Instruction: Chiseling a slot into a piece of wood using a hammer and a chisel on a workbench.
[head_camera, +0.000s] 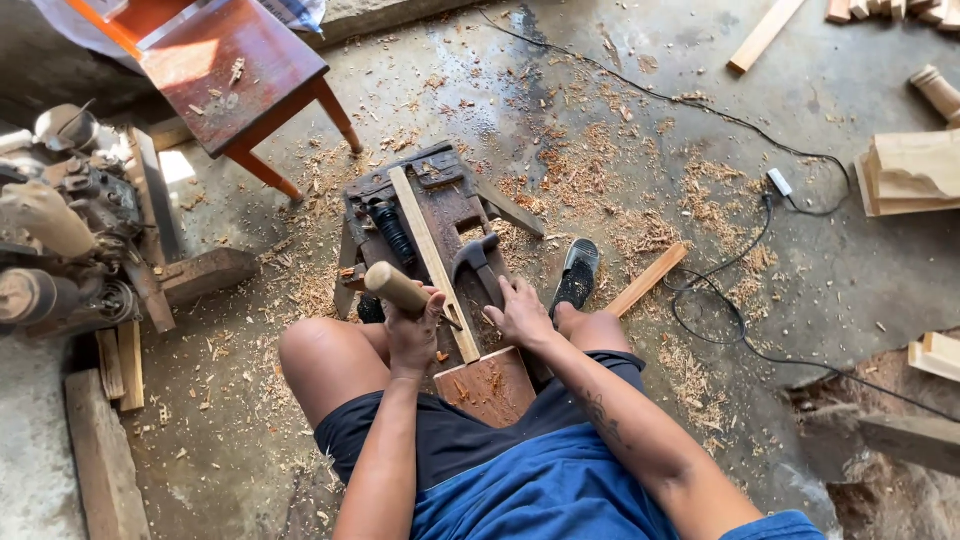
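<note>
Mallet (392, 285) sat in your left hand (415, 335), fingers wrapped shut around its round wooden handle, the free end pointing up and to the left of your knuckles. Just right of those fingers lay the pale wooden strip (433, 262), flat on the low dark workbench (450, 200). Its long axis ran away from you, from the near end by your left thumb up to the far left corner of the bench. A thin tool appeared to jut from under the left fist toward the strip; you could not tell what it was.

Your right hand (522, 315) rested palm down, fingers spread and holding nothing, touching the bench just right of the strip's near end. A hammer (478, 258) lay just beyond those fingertips. Both forearms reached forward between your raised knees, and the left hand was the closer to the strip.
</note>
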